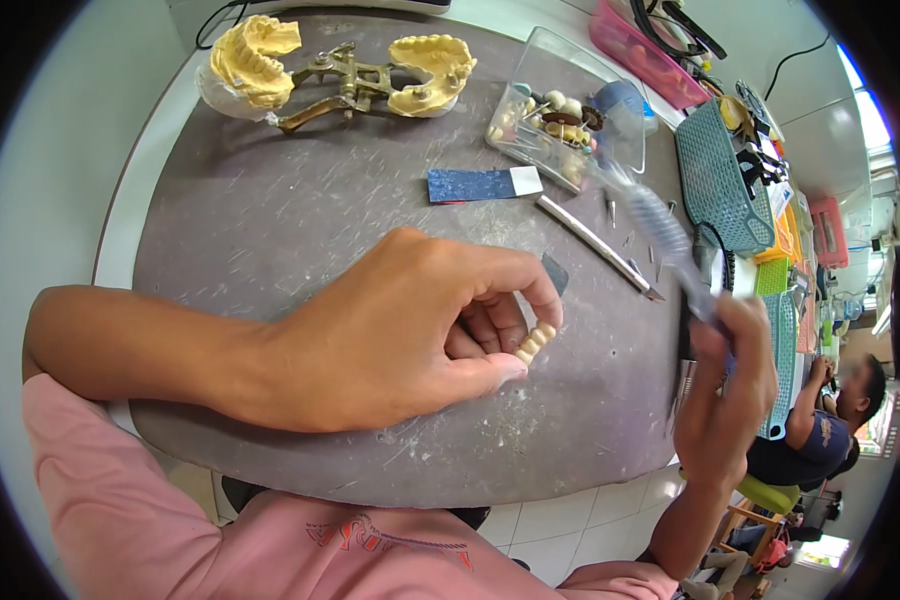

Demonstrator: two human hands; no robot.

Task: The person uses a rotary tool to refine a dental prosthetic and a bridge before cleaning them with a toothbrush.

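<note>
My left hand (390, 330) reaches across the grey work board (270, 220). Its thumb and forefinger pinch a small cream-coloured dental bridge (536, 343) by its ends. Off to the right, my right hand (730, 370) is wrapped round a brush-like tool (660, 225) with a ridged grey handle. Motion blurs this tool, and its whitish tip points up and left, apart from the bridge. Just beyond my left fingertips lies a dark flat piece (555, 272), partly hidden. A slim metal knife (600, 247) rests between the two hands, farther back.
Yellow dental casts (432, 75) sit on a brass articulator (355, 80) at the back left. A blue strip (470, 186) lies before a clear box (530, 75) of small dental parts. Baskets (715, 175) line the right side; beyond them sits another person (820, 430).
</note>
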